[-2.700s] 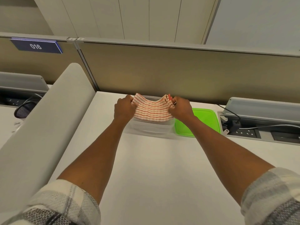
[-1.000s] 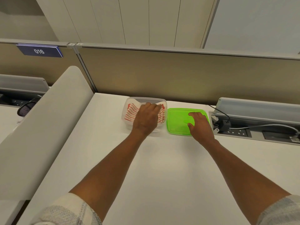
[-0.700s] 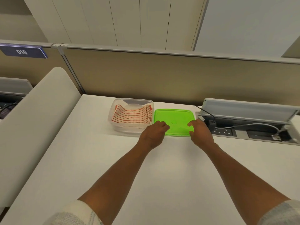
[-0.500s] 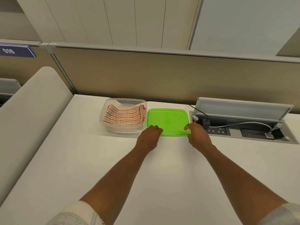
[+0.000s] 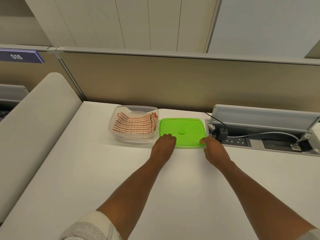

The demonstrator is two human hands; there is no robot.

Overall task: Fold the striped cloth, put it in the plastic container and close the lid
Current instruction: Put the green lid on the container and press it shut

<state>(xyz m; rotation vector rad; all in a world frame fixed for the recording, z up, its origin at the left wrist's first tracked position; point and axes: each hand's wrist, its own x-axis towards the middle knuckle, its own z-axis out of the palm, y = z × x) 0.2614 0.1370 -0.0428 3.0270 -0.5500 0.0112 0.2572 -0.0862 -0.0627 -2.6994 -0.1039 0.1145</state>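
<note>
**Both hands brought to the near edge of the green lid**

Both hands have been shifted off the cloth and onto the lid since the earliest picture, where the striped cloth was held stretched between them above the container. A second ago the left hand was pressed on the cloth inside the container and the right hand lay flat on the lid; half a second ago both were already at the lid's near corners, and little has changed since.

At present the left hand [image 5: 163,144] is set at the near-left corner of the green lid [image 5: 183,129], its curled fingers [image 5: 167,135] resting on the rim. The right hand [image 5: 213,149] is placed at the near-right corner, fingertips touching the edge. Whether either grip is closed around the rim or merely laid on it cannot be told; the lid is seen lying flat on the desk [image 5: 173,179].

Just left of the left hand, the clear plastic container [image 5: 114,118] stands open, touching or almost touching the lid's left edge. The striped cloth [image 5: 135,124] lies folded inside it, released from both hands. Beyond the right hand, a cable tray [image 5: 259,141] with sockets is sunk in the desk.
</note>
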